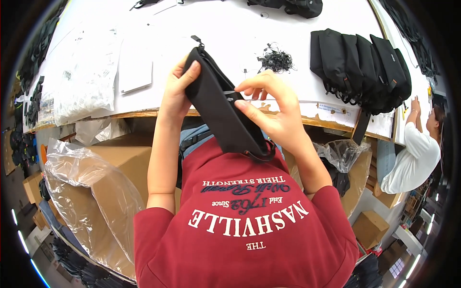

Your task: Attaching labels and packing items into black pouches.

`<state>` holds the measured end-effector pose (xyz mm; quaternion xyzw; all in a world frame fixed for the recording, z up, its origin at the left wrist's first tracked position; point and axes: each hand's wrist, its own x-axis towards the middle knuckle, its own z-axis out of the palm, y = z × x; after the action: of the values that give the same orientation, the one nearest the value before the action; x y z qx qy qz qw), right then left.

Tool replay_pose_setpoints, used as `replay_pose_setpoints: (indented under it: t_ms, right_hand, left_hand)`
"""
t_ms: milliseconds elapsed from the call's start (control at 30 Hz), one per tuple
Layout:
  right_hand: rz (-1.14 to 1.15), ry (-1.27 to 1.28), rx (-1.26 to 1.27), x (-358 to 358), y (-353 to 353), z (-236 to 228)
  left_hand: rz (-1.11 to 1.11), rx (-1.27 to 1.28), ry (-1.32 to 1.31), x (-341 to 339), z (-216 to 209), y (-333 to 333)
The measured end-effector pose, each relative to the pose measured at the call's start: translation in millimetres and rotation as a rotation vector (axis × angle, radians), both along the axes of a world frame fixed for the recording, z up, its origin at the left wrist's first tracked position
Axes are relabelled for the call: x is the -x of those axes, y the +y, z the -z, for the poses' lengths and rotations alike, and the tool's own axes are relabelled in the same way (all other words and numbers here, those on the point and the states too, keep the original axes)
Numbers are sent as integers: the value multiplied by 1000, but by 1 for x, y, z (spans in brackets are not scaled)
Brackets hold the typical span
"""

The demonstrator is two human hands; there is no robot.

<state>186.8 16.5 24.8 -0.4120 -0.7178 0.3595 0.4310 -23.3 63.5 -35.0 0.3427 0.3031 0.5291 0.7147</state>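
A long black zip pouch [211, 105] is held tilted in front of my chest, its upper end toward the far left. Closed around that upper end is my left hand [180, 86], thumb on the near face. A zip pull [197, 42] sticks up there, and a black loop [269, 153] sits at the lower end. My right hand [269, 103] grips the open edge halfway along, index finger and thumb bent at it. By those fingertips a small pale strip [229, 93] shows in the opening; whether it is pinched is hard to see.
Several black pouches [360, 67] lie in a row on the white table [206, 19] at right. Beyond my right hand is a pile of small black cords [277, 60]. Left are clear plastic bags [89, 72] and a white stack [137, 74]. A plastic-covered carton [96, 201] stands below; a co-worker [413, 153] is at right.
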Motion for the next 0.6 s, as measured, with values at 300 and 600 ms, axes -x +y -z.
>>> replay_pose_setpoints:
  t_ms: [300, 600]
  right_hand:
    - [-24, 270, 505, 10, -11, 18]
    - [-135, 184, 653, -3, -16, 11]
  left_hand:
    - [88, 1, 21, -11, -3, -12]
    - [-29, 21, 28, -5, -1, -1]
